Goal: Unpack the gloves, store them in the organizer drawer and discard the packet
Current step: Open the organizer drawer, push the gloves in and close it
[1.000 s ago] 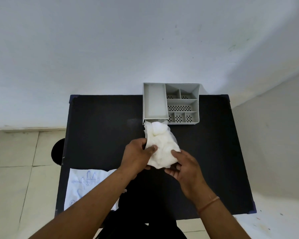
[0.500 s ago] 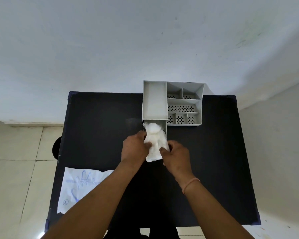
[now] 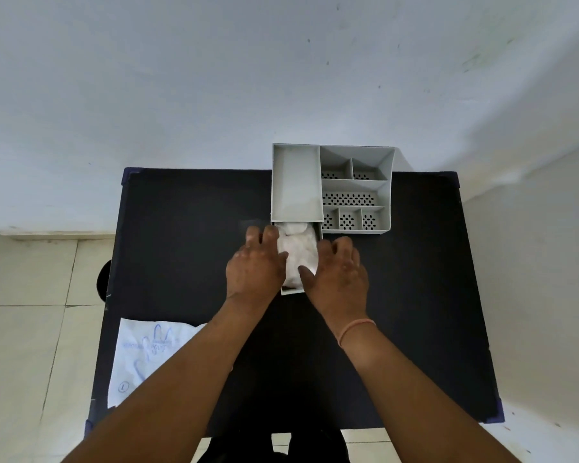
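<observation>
Both hands, left hand [image 3: 254, 262] and right hand [image 3: 338, 269], press white gloves [image 3: 296, 252] down into the organizer's [image 3: 386, 195] pulled-out drawer [image 3: 293, 291], likely so it shuts; empty packet [image 3: 141, 355] lies aside on the bench [image 3: 181, 228].

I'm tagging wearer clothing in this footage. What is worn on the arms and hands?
Both forearms are bare, with no sleeves showing. The left hand and right hand wear no gloves or rings that I can see. The right wrist carries a thin orange-pink band; the left wrist shows nothing.
</observation>
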Demonstrator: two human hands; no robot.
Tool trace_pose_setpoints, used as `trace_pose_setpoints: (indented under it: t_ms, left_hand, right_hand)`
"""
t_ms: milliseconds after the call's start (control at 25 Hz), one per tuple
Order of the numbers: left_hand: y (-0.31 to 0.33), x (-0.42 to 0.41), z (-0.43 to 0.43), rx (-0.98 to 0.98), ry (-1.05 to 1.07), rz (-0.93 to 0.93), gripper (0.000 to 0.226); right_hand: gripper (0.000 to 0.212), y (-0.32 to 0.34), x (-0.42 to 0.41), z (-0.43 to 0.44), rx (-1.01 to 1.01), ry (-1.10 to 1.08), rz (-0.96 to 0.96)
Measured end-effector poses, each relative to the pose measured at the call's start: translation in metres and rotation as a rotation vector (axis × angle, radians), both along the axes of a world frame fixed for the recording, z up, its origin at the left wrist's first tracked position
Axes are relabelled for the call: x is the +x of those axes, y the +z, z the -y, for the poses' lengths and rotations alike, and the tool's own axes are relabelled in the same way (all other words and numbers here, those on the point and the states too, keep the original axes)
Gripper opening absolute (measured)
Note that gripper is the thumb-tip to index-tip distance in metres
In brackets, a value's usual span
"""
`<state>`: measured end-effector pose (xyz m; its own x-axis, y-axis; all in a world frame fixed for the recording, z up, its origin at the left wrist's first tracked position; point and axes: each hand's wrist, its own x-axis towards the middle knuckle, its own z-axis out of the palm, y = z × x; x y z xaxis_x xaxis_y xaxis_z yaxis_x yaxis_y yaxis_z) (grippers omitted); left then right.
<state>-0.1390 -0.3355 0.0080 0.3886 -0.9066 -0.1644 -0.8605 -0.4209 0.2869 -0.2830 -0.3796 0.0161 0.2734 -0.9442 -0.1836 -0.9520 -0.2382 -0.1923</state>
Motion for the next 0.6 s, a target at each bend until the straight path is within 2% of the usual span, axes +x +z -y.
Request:
trace_pose_setpoints:
  t_ms: [80,160,320,440,520,600]
  left_hand:
    - [-0.001,0.007,-0.008,-0.093,-0.077,0.051,0.035]
    - [0.002,0.013,-0.005,-0.010,-0.172,0.072,0.042]
    - [0.006,0.018,0.021,0.244,-0.201,0.046,0.054]
    - [0.007,0.017,0.031,0.291,-0.191,0.004,0.054]
    - [0.009,0.015,0.029,0.254,-0.165,-0.016,0.051]
    - [0.014,0.012,0.020,0.120,-0.105,-0.023,0.046]
  right_hand:
    - [0.038,0.002,-0.005,-0.001,-0.093,0.059,0.003]
    - [0.040,0.002,-0.008,0.002,-0.055,0.142,-0.070]
    - [0.066,-0.003,-0.004,0.022,0.351,0.145,-0.223]
    - [0.072,-0.005,0.000,0.022,0.512,0.084,-0.142]
    - [0.072,0.003,-0.001,0.021,0.464,0.055,-0.077]
    - [0.072,0.014,-0.002,0.022,0.251,0.080,-0.078]
